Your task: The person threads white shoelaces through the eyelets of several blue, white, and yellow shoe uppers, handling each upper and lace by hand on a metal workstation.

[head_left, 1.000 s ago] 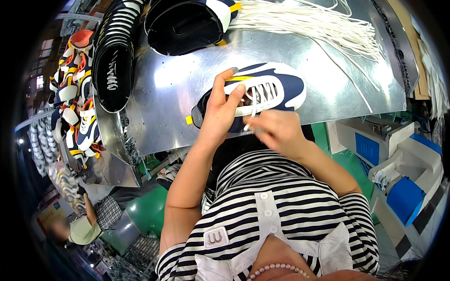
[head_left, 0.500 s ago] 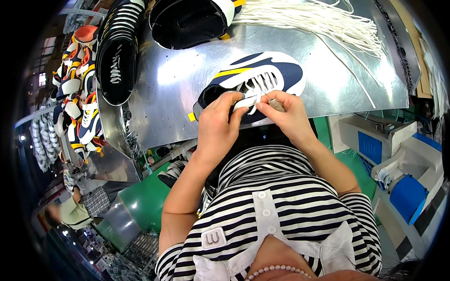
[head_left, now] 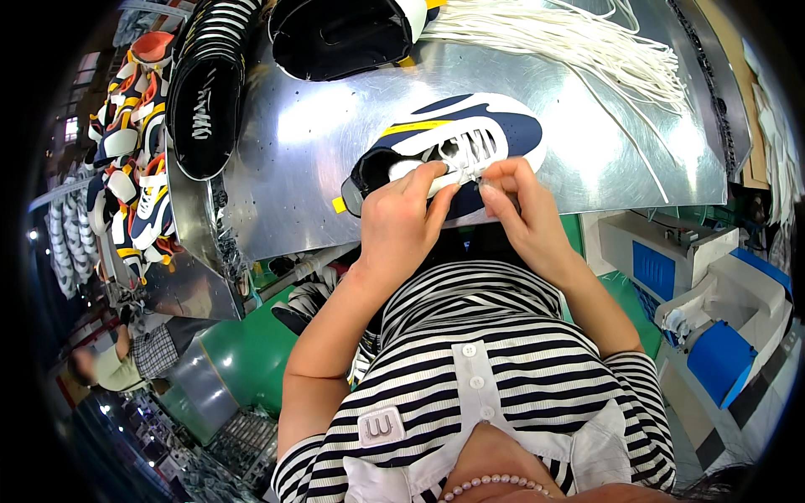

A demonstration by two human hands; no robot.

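Note:
A white, navy and yellow sneaker lies on its side on the metal table, toe to the right. White shoelace crosses its upper in several rows. At the collar end, my left hand is closed, thumb and forefinger pinching the lace by the white tongue. My right hand is at the near side of the lacing, its thumb and forefinger drawn together at the lace; the fingertips partly hide what is between them. Both hands cover the sneaker's near side.
A bundle of white laces spreads over the far right of the metal table. A black shoe stack and another sneaker stand far left. Shoes hang on a rack at left; a blue-and-white machine stands right.
My right hand has shifted slightly right, away from my left hand, and its fingers have turned. My left hand has moved slightly right along the tongue. The sneaker stays nearly in place.

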